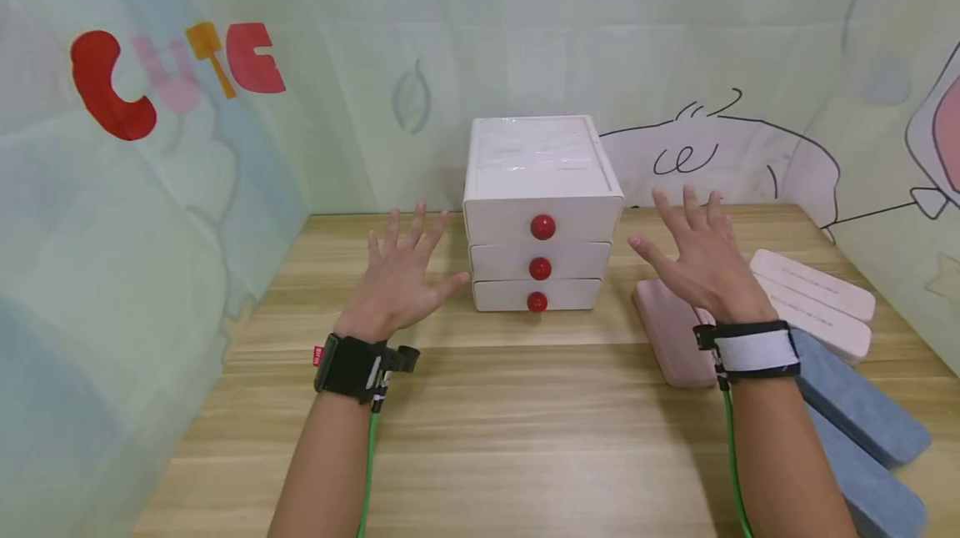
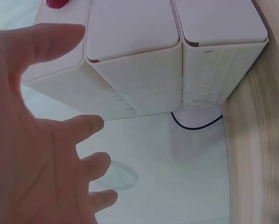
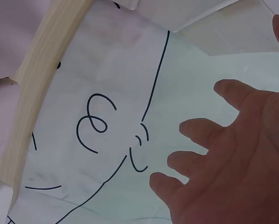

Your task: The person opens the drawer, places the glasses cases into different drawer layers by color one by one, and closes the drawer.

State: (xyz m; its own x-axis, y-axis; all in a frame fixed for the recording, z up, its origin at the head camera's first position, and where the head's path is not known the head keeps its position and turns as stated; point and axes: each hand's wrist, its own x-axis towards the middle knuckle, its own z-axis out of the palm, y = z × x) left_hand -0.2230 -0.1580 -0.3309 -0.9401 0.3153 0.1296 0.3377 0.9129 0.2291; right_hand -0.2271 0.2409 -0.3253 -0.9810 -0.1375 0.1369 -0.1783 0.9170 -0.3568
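A white three-drawer box point(image 1: 543, 158) with round red knobs stands at the back middle of the table, its drawers closed. To its left my left hand point(image 1: 397, 284) is held with fingers spread and holds nothing; its thumb overlaps the box's lower left side in the head view. The left wrist view has the drawer fronts point(image 2: 135, 28) just beyond that thumb. My right hand point(image 1: 701, 258), also spread and holding nothing, is to the right of the box. It hangs over a pale pink case point(image 1: 671, 338). In the right wrist view its fingers point(image 3: 202, 133) point toward the backdrop.
Two pale pink-white cases point(image 1: 813, 300) and two blue-grey cases point(image 1: 862, 404) lie on the wooden table point(image 1: 525, 438) at the right, partly behind my right forearm. A printed cloth backdrop point(image 1: 360, 62) closes off the back and sides. Green cables run along both forearms.
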